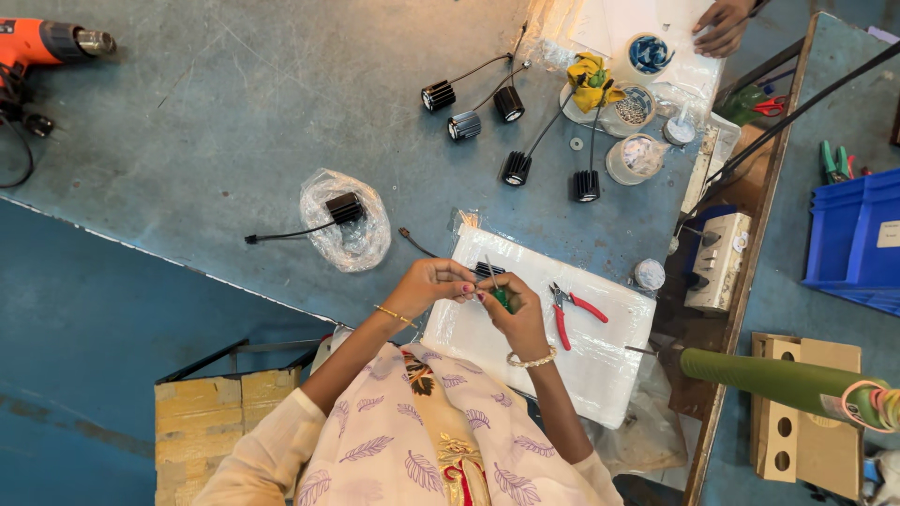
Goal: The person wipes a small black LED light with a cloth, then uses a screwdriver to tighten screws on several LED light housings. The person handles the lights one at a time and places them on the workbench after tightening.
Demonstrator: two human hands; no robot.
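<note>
Both hands meet over the white pad (600, 361). The left hand (433, 281) pinches a small black finned part (487, 270) steady, the right hand (511, 314) is closed on a green-handled screwdriver (501, 295) — tip angled in at the part. Red-handled cutters (574, 307) lie just beside. Farther out, a bagged black part (345, 208), then five wired black parts (511, 131) — and another person's hand (722, 26) at the far edge.

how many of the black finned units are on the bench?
7 visible: five loose black finned units in a cluster up top, one in the clear plastic bag, one partly hidden between the left hand and right hand.
</note>
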